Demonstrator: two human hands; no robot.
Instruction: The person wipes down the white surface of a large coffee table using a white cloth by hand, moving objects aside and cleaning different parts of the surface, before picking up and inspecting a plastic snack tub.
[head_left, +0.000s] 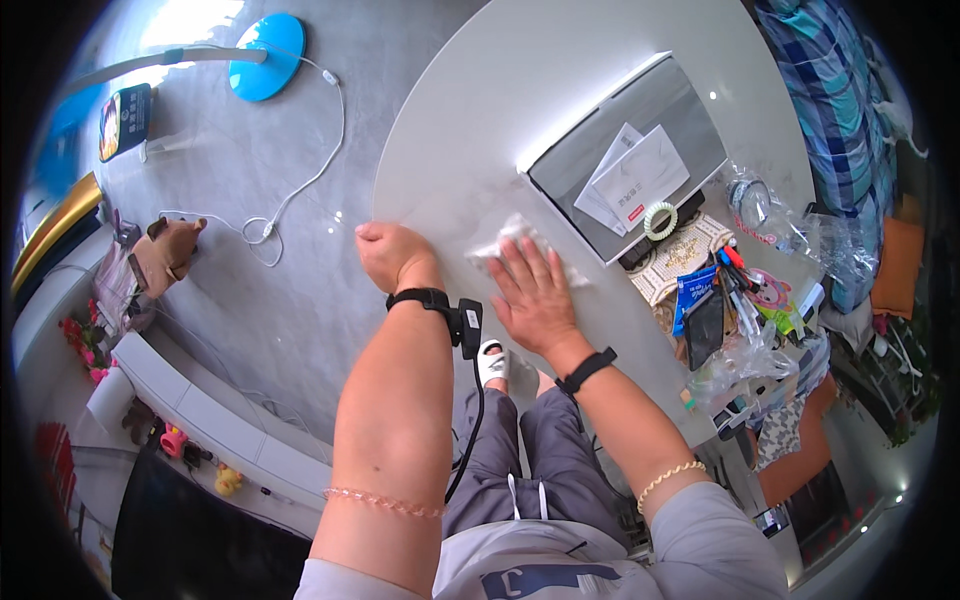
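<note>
My right hand (531, 296) lies flat with its fingers spread on a crumpled white cloth or tissue (517, 229), pressing it against the pale tabletop (465, 142). Part of the cloth is hidden under the palm. My left hand (394, 255) is curled at the table's curved left edge; nothing shows in it, though the inside of the fingers is turned away. A black strap with a small box and cable sits on the left wrist, and a plain black strap on the right. Right of the cloth is a white-edged tray or box lid (637, 97) holding white booklets (641, 180).
A coiled hair tie (661, 221), a patterned mat (686, 255), pens (742, 300), a dark phone-like object (705, 330) and clear plastic bags (750, 360) crowd the table's right side. On the floor at left stand a blue round base (268, 57) and a white cord (341, 142).
</note>
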